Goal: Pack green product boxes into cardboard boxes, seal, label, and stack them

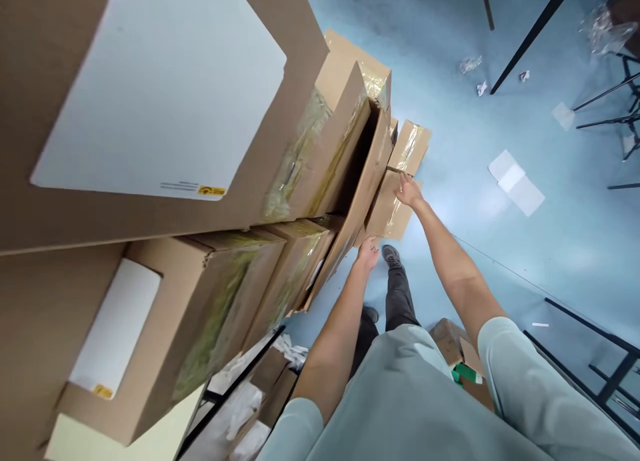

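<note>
Viewed steeply downward along a stack of boxes (165, 181) filling the left half. Left hand (369, 253) low at the stack's foot, fingers curled against the lower edge of an opened box (360, 181); whether gripping or merely pressing, cannot tell. Right hand (409, 190) further out, fingers spread flat on a taped flap (393, 211) of that box, touching, not closed around it. Second flap (410, 146) just beyond, tape glossy. Opened box lowest in the stack, at floor level, mouth dark and facing the right hand. White labels (165, 81) on the upper boxes. Blue floor (500, 248) to the right, strewn with paper sheets (515, 181) and crumpled scraps (471, 64), well apart from both hands. Shoe (391, 254) just beside the left hand. Black frame legs (590, 354) at the lower right.
</note>
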Motion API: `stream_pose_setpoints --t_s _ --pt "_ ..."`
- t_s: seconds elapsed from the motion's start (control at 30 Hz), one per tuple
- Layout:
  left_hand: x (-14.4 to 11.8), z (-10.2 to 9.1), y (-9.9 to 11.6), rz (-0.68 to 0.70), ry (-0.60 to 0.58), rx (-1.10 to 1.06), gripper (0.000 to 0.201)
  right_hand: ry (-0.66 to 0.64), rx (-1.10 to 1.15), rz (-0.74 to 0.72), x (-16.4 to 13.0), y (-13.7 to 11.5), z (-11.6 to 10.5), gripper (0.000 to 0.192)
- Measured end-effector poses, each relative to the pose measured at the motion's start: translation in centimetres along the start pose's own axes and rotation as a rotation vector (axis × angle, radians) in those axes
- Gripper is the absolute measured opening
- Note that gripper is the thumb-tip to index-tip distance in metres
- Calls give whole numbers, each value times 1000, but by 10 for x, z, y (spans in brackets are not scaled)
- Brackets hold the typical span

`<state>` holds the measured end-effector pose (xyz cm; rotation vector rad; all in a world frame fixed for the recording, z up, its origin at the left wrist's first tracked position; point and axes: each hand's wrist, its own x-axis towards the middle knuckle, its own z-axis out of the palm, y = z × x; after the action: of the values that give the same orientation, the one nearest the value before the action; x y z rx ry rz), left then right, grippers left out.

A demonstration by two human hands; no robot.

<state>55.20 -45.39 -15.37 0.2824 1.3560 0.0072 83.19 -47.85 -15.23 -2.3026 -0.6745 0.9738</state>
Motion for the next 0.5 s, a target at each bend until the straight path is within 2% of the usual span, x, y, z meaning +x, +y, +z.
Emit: stream_pose_setpoints --t_s 0.07,0.13,0.23,0.37,0.5 --pt "-2 0 1 -35 55 26 16 9 95 9 -5 9 7 84" --pt "-18 -8 -2 -65 107 45 22 2 148 49 -30 17 14 81" --pt "-58 -33 -12 -95 158 65 17 -23 162 138 -92 25 23 79" --pt "-117 -74 -28 -126 208 64 10 -54 158 239 -185 28 31 75" --pt "-169 -111 -40 -116 193 11 16 -106 156 221 -257 13 42 67"
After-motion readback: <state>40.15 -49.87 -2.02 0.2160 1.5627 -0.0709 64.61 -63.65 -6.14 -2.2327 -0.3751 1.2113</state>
